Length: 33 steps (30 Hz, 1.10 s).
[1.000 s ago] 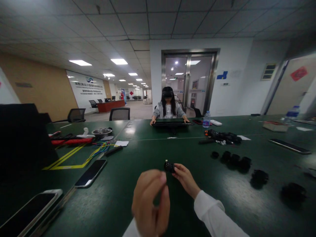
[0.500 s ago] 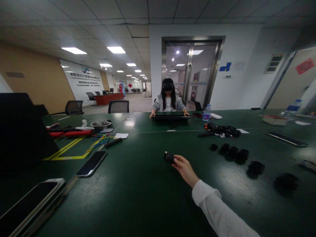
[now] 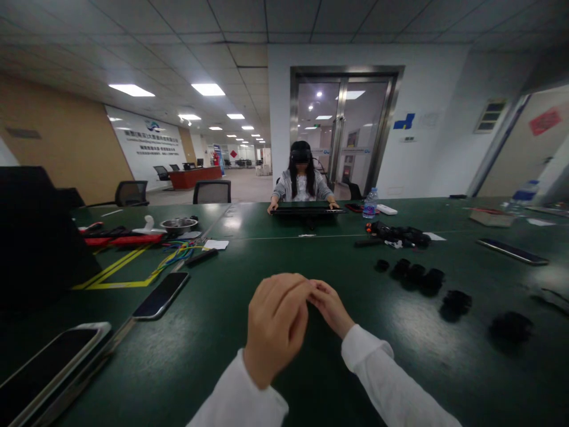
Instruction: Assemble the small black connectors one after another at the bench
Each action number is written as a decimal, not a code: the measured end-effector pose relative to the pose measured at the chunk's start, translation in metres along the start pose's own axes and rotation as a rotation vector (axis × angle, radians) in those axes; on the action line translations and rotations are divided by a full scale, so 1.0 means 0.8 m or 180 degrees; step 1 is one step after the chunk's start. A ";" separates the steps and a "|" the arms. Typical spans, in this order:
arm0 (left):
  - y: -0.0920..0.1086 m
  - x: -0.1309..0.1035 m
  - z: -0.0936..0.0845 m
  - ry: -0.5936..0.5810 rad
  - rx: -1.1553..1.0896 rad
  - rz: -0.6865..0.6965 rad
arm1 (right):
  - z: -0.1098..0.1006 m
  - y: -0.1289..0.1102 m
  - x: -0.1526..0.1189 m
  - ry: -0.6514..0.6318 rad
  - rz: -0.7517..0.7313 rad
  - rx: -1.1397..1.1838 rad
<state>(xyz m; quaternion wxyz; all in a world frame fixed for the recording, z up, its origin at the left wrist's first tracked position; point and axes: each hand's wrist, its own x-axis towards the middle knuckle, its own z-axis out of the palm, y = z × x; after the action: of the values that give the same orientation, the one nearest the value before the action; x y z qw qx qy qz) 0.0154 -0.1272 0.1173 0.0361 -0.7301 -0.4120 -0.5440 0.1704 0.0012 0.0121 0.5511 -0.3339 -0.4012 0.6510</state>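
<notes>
Over the near middle of the green table (image 3: 213, 332), my left hand (image 3: 273, 323) is raised with its fingers curled towards the right fingertips. Just to its right, my right hand (image 3: 332, 311) pinches at the same spot, its fingertips meeting the left ones. The small black round part that showed in the right fingers a moment earlier is hidden behind my left hand. Whether the left fingers grip that part or only cover it cannot be seen. Several similar black parts (image 3: 432, 280) lie in a slanting row to the right.
Phones (image 3: 162, 295) lie at left, near yellow tape, coloured wires (image 3: 178, 255) and a metal bowl (image 3: 178, 223). Across the table a person (image 3: 301, 178) holds a wide black panel (image 3: 306, 212). A water bottle (image 3: 370, 204) and a black cluster (image 3: 402, 233) stand to the right.
My left hand has come in from below and closed over the black part, hiding it. My right hand stays in nearly the same place. The view has shifted slightly.
</notes>
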 end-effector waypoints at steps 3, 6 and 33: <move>-0.069 0.012 0.053 -0.0627 0.0023 -0.0459 | 0.005 -0.004 -0.002 0.0023 -0.0021 -0.0083; -0.125 -0.007 0.085 -0.1088 -0.0665 -0.1064 | 0.009 -0.007 -0.004 -0.0046 -0.0034 -0.0285; -0.147 -0.028 0.095 -0.1717 0.0045 -0.1752 | 0.006 -0.016 -0.012 -0.0699 -0.0241 -0.1310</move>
<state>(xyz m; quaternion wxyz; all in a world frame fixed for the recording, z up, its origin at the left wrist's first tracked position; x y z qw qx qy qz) -0.0031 -0.0241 0.0216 -0.2160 -0.7088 -0.5909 -0.3189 0.1736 -0.0079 0.0257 0.4485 -0.3511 -0.5952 0.5669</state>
